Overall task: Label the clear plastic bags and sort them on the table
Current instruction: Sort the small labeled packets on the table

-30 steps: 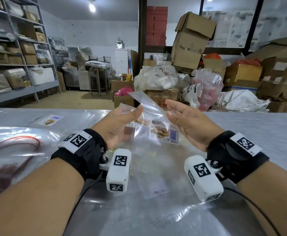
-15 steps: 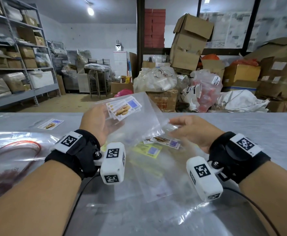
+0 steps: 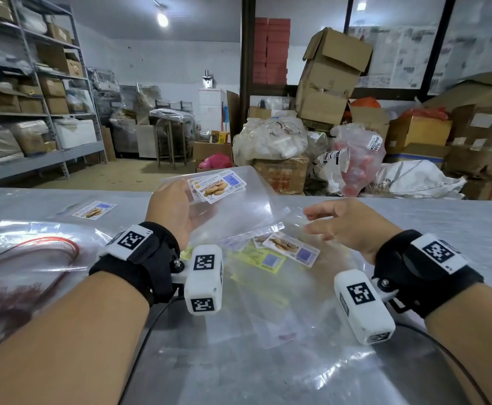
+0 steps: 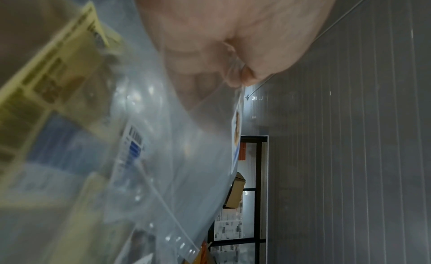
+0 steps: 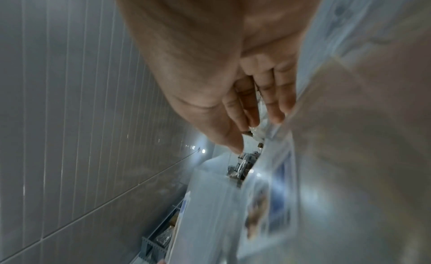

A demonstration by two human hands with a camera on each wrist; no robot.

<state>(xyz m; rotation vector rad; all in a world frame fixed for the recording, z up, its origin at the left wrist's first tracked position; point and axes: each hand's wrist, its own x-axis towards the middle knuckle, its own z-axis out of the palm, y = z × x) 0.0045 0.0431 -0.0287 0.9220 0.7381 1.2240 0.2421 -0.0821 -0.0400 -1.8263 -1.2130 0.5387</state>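
A clear plastic bag (image 3: 240,207) with a biscuit label (image 3: 217,186) near its top hangs above the table, pinched at its left edge by my left hand (image 3: 177,200). In the left wrist view the left hand (image 4: 235,70) holds the bag (image 4: 186,129) between thumb and fingers. My right hand (image 3: 312,222) hovers just right of the bag with straight, relaxed fingers and holds nothing. The right wrist view shows this hand's fingers (image 5: 275,105) straight above labelled bags (image 5: 268,194). Under the hands lie more bags, one with a white biscuit label (image 3: 291,248) and one with a yellow label (image 3: 263,258).
A labelled bag (image 3: 94,209) lies at the far left of the steel table (image 3: 458,223). A large clear bag with red rubber bands (image 3: 49,249) sits at the left. Beyond the table's far edge stand cardboard boxes (image 3: 326,77), filled plastic sacks and metal shelving (image 3: 34,112).
Both hands held the bag a second ago. The right hand has let go and dropped toward the table, while the left hand has carried the bag up and to the left.
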